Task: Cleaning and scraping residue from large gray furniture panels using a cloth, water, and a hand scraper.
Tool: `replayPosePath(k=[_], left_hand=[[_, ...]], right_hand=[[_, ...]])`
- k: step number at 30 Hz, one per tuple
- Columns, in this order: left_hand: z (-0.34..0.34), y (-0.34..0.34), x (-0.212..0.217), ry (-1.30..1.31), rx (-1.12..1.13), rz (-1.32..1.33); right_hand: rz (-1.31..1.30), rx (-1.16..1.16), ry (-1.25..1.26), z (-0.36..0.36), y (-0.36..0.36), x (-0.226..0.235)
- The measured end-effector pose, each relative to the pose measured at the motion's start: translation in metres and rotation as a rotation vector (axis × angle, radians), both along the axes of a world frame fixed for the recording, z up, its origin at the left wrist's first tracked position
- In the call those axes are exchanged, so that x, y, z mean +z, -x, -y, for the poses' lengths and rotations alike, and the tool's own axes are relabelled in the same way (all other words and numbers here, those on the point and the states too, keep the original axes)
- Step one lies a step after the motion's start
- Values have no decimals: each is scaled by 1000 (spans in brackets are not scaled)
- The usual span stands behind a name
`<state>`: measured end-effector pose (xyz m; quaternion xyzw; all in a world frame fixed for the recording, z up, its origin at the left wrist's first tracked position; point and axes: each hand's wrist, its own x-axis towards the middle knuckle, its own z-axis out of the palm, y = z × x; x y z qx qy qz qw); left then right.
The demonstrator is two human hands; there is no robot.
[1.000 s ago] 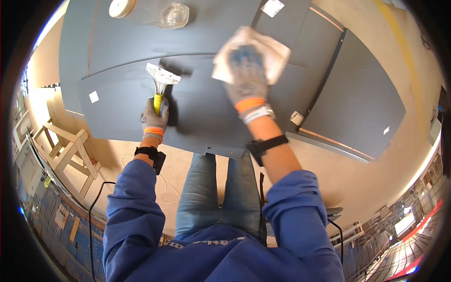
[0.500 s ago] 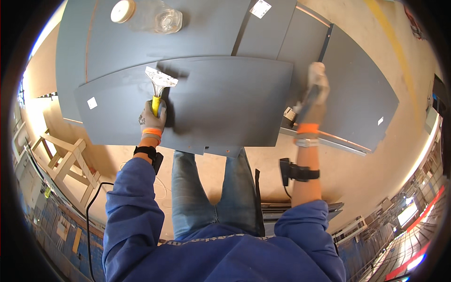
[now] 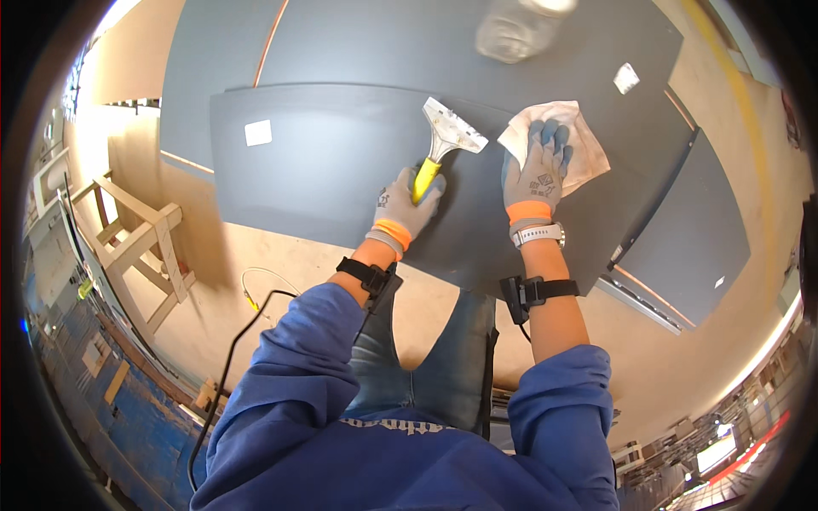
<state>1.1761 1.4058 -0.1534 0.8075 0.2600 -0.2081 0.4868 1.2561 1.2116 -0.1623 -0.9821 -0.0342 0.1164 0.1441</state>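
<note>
My left hand (image 3: 407, 203), in a grey work glove with an orange cuff, is closed round the yellow handle of a scraper (image 3: 436, 140). The scraper's wide metal head points away from me, over a dark grey panel (image 3: 324, 183). My right hand (image 3: 538, 166), gloved alike, presses a pale cloth (image 3: 583, 153) against the right part of the panel, fingers stretched forward over it. Part of the cloth is under the palm and cannot be seen. Beyond my hands a clear jar (image 3: 514, 32) with a pale lid lies on the panels, blurred.
More grey panels (image 3: 358, 43) lie beneath and beyond the near one, some bearing white labels (image 3: 626, 78). A wooden trestle (image 3: 141, 226) stands at the left. A black cable (image 3: 230, 358) runs beside my left arm. Another panel (image 3: 694, 230) lies at the right.
The view has swung, so the panels appear turned and shifted. My right hand, blurred at the right before, now lies with the cloth on the near panel. The left hand still holds the scraper.
</note>
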Motion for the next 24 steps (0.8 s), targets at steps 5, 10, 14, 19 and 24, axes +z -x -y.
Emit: replayPosePath(k=[5,10,14,19,24], left_hand=[[-65,16,27,178,297,83],[-188,49,29,127,520,142],[-238,43,53,89,773,115],[-270,56,44,89,827,69],[-279,63,-5,81,688,15]], right_hand=[[54,85,5,-80,-4,4],[-58,170,15,-180,-23,2],[-90,267,34,-269,-30,11],[-335,221,-62,-257,-37,14],[-69,-223,124,-59,-22,-42]])
